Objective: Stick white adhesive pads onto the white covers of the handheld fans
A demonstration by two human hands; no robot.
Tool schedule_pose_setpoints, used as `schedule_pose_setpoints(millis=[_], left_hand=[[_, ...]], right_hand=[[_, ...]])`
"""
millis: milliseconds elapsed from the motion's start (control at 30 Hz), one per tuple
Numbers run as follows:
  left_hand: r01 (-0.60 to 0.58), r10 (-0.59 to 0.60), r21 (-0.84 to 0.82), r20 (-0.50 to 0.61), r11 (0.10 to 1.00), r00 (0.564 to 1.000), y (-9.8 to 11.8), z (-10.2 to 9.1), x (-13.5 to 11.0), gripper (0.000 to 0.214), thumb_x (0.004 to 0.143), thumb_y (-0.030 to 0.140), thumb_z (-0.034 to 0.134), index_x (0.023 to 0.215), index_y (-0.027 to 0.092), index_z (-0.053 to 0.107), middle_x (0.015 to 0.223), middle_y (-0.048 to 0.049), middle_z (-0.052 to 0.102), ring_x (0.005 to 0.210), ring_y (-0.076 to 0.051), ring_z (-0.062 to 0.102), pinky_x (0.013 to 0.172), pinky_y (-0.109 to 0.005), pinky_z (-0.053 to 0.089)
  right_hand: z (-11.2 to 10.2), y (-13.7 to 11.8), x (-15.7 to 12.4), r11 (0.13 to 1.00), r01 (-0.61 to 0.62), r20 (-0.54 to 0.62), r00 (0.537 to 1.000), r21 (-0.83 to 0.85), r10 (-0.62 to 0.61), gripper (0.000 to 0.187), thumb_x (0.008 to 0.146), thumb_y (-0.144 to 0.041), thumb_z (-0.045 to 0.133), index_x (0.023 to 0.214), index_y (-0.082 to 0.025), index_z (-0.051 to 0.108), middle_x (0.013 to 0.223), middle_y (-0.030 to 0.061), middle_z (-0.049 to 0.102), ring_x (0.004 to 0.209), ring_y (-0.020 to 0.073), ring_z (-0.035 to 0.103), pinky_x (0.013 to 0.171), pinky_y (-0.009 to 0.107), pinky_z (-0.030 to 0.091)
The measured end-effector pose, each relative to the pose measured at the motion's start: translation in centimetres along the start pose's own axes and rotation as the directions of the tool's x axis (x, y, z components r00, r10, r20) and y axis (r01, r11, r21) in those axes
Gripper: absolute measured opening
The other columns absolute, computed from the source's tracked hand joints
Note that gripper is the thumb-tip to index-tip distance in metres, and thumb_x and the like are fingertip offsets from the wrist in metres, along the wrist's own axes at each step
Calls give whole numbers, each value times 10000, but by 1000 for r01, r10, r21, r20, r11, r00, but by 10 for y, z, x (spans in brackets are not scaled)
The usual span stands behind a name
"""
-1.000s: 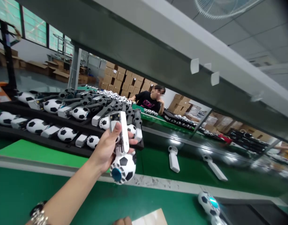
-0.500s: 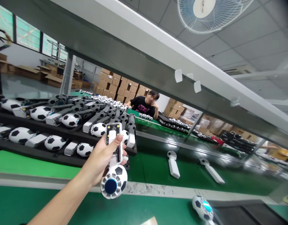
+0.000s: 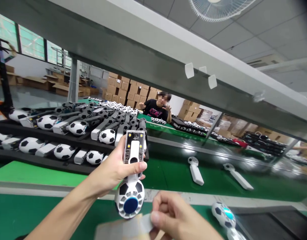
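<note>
My left hand (image 3: 118,166) is wrapped around a football-patterned handheld device (image 3: 130,198), thumb across its front. The device's clear, flat handle shows a circuit board with small yellow lights and points up. Its black-and-white ball end hangs down, with a dark blue disc facing me. Low in the view, my right hand (image 3: 173,216) pinches the edge of a pale, translucent sheet (image 3: 145,222). The sheet lies by a greyish, blurred flat stack (image 3: 115,231), just under the ball end. I cannot tell whether sheet and ball touch.
Black trays (image 3: 68,163) of similar devices are piled at left beside a bright green board (image 3: 38,176). Two white handle parts (image 3: 196,173) lie on the green belt. Another lit device (image 3: 223,215) rests at right by a black tray (image 3: 273,223). A person (image 3: 157,108) sits across.
My right hand has come into view and pinches the pale sheet. My left hand with the device sits slightly further right, the handle more upright. The person opposite has raised their hands.
</note>
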State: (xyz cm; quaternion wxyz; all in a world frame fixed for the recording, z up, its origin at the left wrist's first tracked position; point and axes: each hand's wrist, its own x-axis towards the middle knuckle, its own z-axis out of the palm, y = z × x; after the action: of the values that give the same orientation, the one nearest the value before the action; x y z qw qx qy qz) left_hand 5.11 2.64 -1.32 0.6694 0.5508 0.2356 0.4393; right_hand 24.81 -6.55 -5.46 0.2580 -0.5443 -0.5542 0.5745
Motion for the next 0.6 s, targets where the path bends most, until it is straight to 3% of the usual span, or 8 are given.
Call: schedule_pose_setpoints(millis=[67,233,333,467,533,600], left_hand=[[-35,34,50,5,998,999,-1,0,0,620,747,300,866,1156,283,401,967,24,635,779,-160,699,705,-353,669],[-56,60,68,-58,996,997,5,2,-2,665,687,241,898,1153,285,426,980,34,645,741,-162,700,654,-378,679],[-95,102,65,-117,993,988,7,4,-1,658,637,227,920,1129,259,484,994,18,671,690,-161,696,582,-341,672],[-18,26,37,-226,999,974,4,3,3,628,645,466,894,1110,175,588,884,-38,706,594,-179,698,513,-265,616],[-9,48,128,-306,992,951,4,3,4,655,665,580,843,1117,178,592,871,-53,722,663,-216,724,555,-272,609],[-9,122,294,-366,956,923,6,3,2,656,696,659,780,1133,215,573,986,-66,739,846,-259,741,686,-309,617]], right_hand=[[1,0,0,1000,-12,-1,1000,20,12,510,718,-662,694,865,-222,484,750,-11,638,710,161,661,617,243,477],[22,9,13,988,-75,-29,997,-134,71,221,770,-372,700,833,-215,557,785,-4,614,756,174,574,689,282,422],[21,12,19,973,-102,-65,994,-207,90,126,815,-298,644,841,-219,549,781,-11,587,752,176,519,703,303,391],[8,19,19,961,-102,-206,977,-259,48,52,874,-242,567,840,-221,533,861,7,575,827,195,522,785,344,382],[-1,30,16,964,-80,-273,962,-252,9,82,866,-243,619,823,-217,554,836,2,574,821,195,533,799,347,395],[-10,44,12,978,-58,-275,962,-202,0,131,871,-281,671,801,-206,590,739,-18,578,726,175,557,742,336,445]])
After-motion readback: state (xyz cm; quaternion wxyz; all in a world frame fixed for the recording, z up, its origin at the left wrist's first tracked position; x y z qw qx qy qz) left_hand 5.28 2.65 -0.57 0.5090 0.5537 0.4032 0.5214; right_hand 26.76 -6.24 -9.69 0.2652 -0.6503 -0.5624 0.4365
